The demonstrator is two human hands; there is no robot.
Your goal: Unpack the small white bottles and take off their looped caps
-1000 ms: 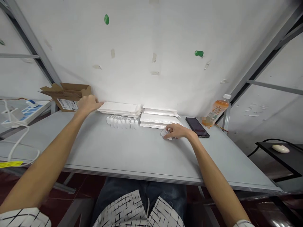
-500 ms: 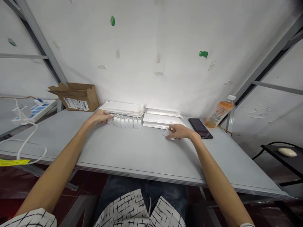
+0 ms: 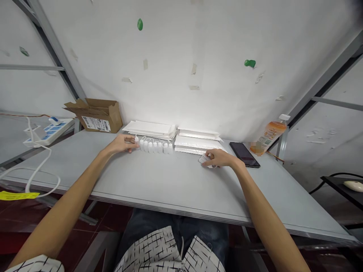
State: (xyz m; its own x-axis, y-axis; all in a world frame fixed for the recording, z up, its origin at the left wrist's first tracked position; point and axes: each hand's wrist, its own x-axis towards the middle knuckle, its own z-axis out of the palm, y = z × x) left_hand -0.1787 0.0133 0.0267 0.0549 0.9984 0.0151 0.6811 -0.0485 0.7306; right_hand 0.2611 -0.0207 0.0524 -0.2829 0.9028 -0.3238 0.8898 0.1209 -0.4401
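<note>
At centre-left of the frame, a person's left hand (image 3: 121, 144) pinches a small white bottle (image 3: 136, 140) at the left end of a row of similar bottles (image 3: 155, 147). Right of centre, the right hand (image 3: 217, 157) has its fingers closed over a small white item (image 3: 204, 160), partly hidden. Two stacks of white envelopes, left (image 3: 151, 128) and right (image 3: 197, 142), lie just behind. A cardboard box (image 3: 98, 118) stands upper left, near a power strip (image 3: 55, 131); a phone (image 3: 244, 154) and a tilted orange drink bottle (image 3: 271, 133) crowd the right side.
</note>
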